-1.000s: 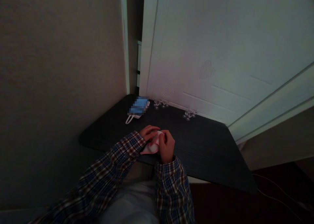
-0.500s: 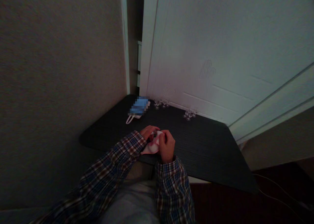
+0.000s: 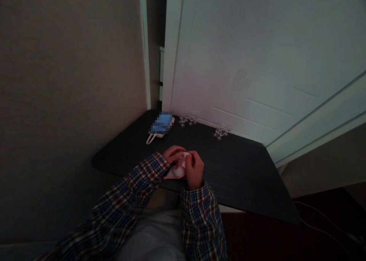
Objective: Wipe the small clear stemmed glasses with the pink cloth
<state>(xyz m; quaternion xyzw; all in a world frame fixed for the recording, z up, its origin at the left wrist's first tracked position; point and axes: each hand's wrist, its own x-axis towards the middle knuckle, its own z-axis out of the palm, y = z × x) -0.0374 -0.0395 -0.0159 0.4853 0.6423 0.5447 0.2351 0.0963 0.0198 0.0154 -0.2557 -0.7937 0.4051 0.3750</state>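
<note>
A small pink-and-white item [image 3: 177, 172], soft-looking like cloth or a pouch, is held between my two hands over the table's near edge. My left hand [image 3: 173, 154] curls over its far left side, fingers bent against it. Around its right side my right hand [image 3: 195, 172] is closed, thumb and fingers pinched together on the upper edge. The fingers cover part of the item, and dim light hides what kind it is.
The dark table [image 3: 234, 169] carries a phone-like device [image 3: 161, 124] with a white loop. Two clusters of clear plastic pieces, one on the left [image 3: 187, 120] and one on the right [image 3: 221, 133], lie by the white panel [image 3: 217, 63]. A wall [image 3: 71, 70] borders the left side.
The fingers of my left hand have shifted slightly inward over the pink-and-white item, covering the dark gap that showed before. My right hand keeps its place.
</note>
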